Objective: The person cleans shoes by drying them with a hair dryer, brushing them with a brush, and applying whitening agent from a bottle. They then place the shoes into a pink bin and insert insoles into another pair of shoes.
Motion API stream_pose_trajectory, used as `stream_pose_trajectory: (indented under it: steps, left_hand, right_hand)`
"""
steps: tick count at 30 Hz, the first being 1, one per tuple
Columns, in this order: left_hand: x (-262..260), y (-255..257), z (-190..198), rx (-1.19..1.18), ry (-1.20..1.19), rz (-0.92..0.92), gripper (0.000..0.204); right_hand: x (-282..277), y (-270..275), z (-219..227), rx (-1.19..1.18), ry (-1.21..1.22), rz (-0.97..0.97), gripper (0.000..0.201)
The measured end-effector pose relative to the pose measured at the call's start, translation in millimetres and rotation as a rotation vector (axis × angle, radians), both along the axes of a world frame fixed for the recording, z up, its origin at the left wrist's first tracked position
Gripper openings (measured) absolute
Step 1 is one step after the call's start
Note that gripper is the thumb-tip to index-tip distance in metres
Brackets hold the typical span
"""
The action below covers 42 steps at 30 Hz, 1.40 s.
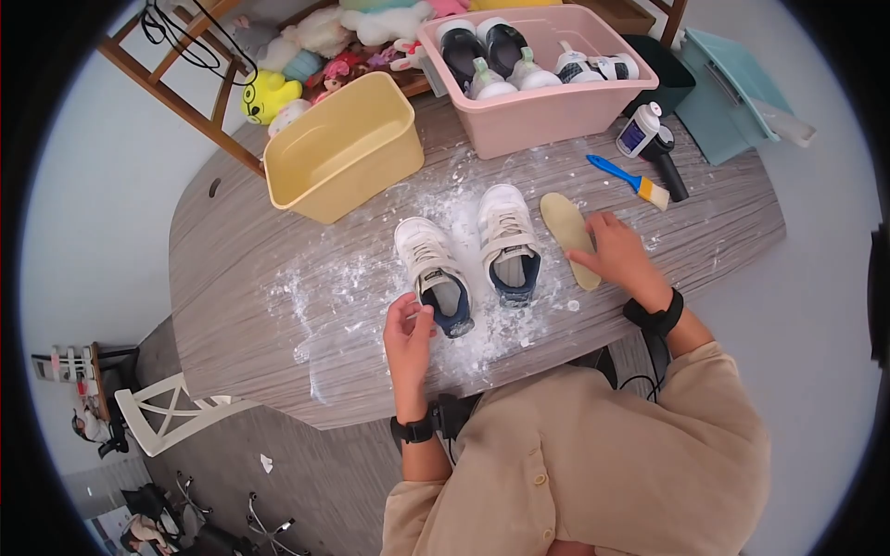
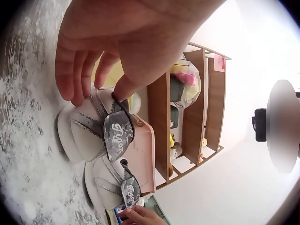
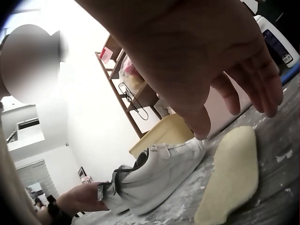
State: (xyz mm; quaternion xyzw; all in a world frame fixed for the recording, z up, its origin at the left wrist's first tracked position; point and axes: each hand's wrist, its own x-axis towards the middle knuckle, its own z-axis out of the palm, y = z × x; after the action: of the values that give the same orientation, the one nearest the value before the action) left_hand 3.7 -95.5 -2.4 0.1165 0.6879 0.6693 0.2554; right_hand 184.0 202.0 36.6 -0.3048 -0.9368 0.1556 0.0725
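Observation:
Two white children's sneakers stand side by side amid white powder: the left sneaker (image 1: 433, 269) and the right sneaker (image 1: 509, 243), each with a dark blue collar. My left hand (image 1: 408, 343) is at the outer side of the left sneaker, its thumb near the collar and its fingers lightly bent along the side. A pale yellow insole (image 1: 567, 232) lies flat to the right of the right sneaker. Over its right edge reaches my right hand (image 1: 619, 252), thumb and fingers spread apart; in the right wrist view the insole (image 3: 234, 168) shows whole below the fingertips.
Behind the sneakers stand a yellow bin (image 1: 348, 176) and a pink bin (image 1: 556, 116) holding several shoes. At the right are a blue-handled brush (image 1: 630, 178), a white bottle (image 1: 640, 130), a black tool (image 1: 669, 167) and a teal bin (image 1: 723, 111). Powder covers much of the table (image 1: 232, 306).

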Motion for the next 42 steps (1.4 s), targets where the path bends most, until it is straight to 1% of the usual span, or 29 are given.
stream_pose_trajectory:
  steps: [1, 4, 7, 10, 13, 16, 19, 20, 22, 23, 25, 26, 29, 32, 35, 38, 41, 42]
  left_hand:
    - [0.0, -0.5, 0.0, -0.004, -0.003, -0.004, 0.036]
    - [2.3, -1.5, 1.3, -0.011, -0.003, -0.001, 0.037]
    - [7.3, -0.6, 0.6, 0.003, -0.021, -0.003, 0.037]
    - [14.4, 1.5, 0.3, 0.022, -0.054, -0.009, 0.036]
    - [25.5, 4.4, -0.4, 0.031, -0.071, -0.040, 0.032]
    - [32.1, 5.9, 3.7, 0.027, -0.058, -0.073, 0.031]
    - [28.8, 2.6, 2.2, -0.024, -0.053, -0.091, 0.035]
    - [26.3, 0.5, 1.6, -0.048, -0.053, -0.094, 0.037]
    - [23.5, -5.3, 3.1, -0.060, 0.034, -0.068, 0.042]
    - [22.6, -7.5, 4.5, -0.067, 0.080, -0.055, 0.045]
    - [28.4, -2.7, 41.8, 0.049, 0.155, -0.082, 0.053]
    - [30.8, -1.1, 58.2, 0.108, 0.191, -0.094, 0.057]
    - [31.5, -6.6, 69.5, 0.247, 0.120, -0.207, 0.069]
    - [23.5, -11.5, 62.9, 0.024, 0.231, -0.404, 0.074]
    - [21.3, -6.8, 54.5, -0.035, 0.241, -0.380, 0.074]
    - [22.7, 0.2, 64.1, 0.021, 0.230, -0.328, 0.072]
    - [24.8, 6.6, 70.9, 0.088, 0.237, -0.268, 0.070]
    - [25.1, 8.7, 70.4, 0.133, 0.272, -0.263, 0.069]
  right_hand:
    - [-0.9, -5.0, -4.9, 0.050, -0.001, 0.001, 0.043]
    - [-2.6, -9.9, -14.7, 0.092, 0.099, 0.051, 0.040]
    - [-0.5, -7.3, -19.9, 0.062, 0.156, 0.076, 0.036]
    - [-0.2, -2.8, -22.0, 0.093, 0.210, 0.054, 0.034]
    - [-0.9, 0.8, -4.4, 0.101, 0.282, 0.044, 0.031]
    - [-4.7, -6.5, 20.4, 0.040, 0.312, 0.048, 0.036]
    - [-13.4, -31.0, 53.4, -0.040, 0.406, 0.254, 0.034]
    - [-17.1, -40.6, 63.6, -0.079, 0.385, 0.356, 0.035]
    - [-24.8, -59.9, 78.3, -0.162, 0.341, 0.559, 0.036]
    - [-30.1, -67.0, 80.9, -0.225, 0.317, 0.617, 0.036]
    - [-39.0, -77.5, 83.6, -0.352, 0.268, 0.737, 0.037]
    - [-42.6, -79.2, 75.5, -0.369, 0.257, 0.771, 0.041]
    - [-47.6, -82.1, 68.3, -0.419, 0.217, 0.805, 0.050]
    - [-49.2, -83.1, 62.8, -0.439, 0.234, 0.803, 0.054]
    - [-46.2, -82.0, 54.0, -0.410, 0.280, 0.780, 0.059]
    - [-40.1, -81.8, 60.1, -0.411, 0.325, 0.708, 0.063]
    - [-35.9, -79.0, 60.2, -0.349, 0.338, 0.657, 0.066]
    - [-34.9, -78.5, 59.6, -0.360, 0.342, 0.644, 0.065]
